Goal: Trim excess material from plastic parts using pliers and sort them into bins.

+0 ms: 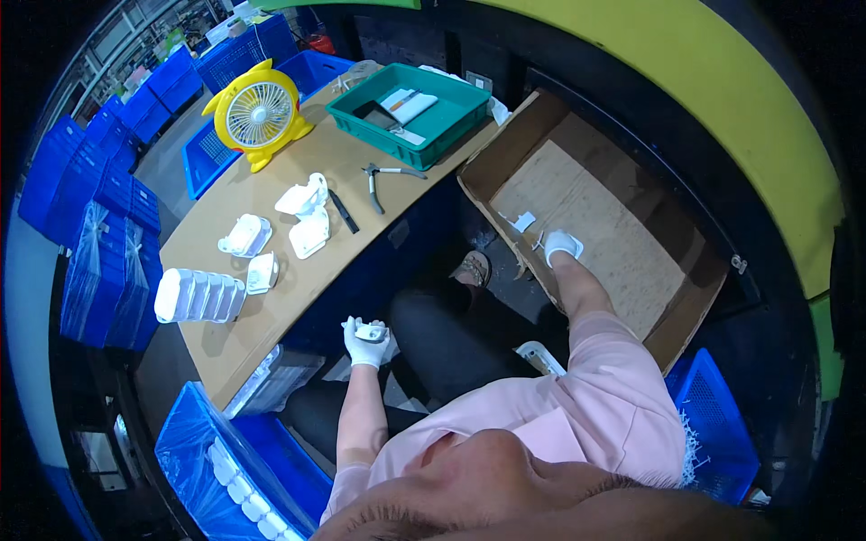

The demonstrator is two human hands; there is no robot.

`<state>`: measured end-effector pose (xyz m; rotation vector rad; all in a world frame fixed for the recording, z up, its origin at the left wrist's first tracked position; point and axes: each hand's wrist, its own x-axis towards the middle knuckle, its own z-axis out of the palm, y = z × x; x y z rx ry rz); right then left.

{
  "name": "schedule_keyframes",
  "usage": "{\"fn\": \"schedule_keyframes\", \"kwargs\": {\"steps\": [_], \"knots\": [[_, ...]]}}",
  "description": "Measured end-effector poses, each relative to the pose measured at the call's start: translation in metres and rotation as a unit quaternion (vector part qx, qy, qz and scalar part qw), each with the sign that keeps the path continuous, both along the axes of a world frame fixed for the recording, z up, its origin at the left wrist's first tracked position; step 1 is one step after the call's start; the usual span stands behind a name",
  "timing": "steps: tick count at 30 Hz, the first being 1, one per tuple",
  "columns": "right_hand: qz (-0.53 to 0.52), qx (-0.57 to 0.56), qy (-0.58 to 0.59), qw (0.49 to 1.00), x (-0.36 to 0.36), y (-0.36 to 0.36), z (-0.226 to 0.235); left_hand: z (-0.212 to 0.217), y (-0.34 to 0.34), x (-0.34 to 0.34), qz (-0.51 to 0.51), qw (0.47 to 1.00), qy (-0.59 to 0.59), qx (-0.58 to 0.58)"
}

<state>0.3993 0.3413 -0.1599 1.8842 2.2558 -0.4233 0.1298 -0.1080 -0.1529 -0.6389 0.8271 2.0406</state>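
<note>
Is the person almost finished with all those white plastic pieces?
Probably not. A row of white parts already stands lined up on the table. The left hand holds one white piece, and the right hand reaches into the cardboard box. Several loose white pieces remain on the table.

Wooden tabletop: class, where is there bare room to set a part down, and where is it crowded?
Bare: the table strip nearest the person, and between the pliers and green tray. Crowded: the white parts between the yellow fan and white stack.
</note>
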Motion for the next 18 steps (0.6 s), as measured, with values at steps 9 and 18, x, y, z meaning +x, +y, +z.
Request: {"fn": "schedule_keyframes", "kwargs": {"steps": [9, 18], "knots": [[-0.027, 0.003, 0.111, 0.993, -0.015, -0.022, 0.07, -0.029, 0.0, -0.003, 0.052, 0.997, -0.034, -0.04], [0.032, -0.464, 0.256, 0.847, 0.144, -0.089, 0.238, -0.078, 0.006, -0.016, 0.067, 0.993, -0.076, -0.06]]}}
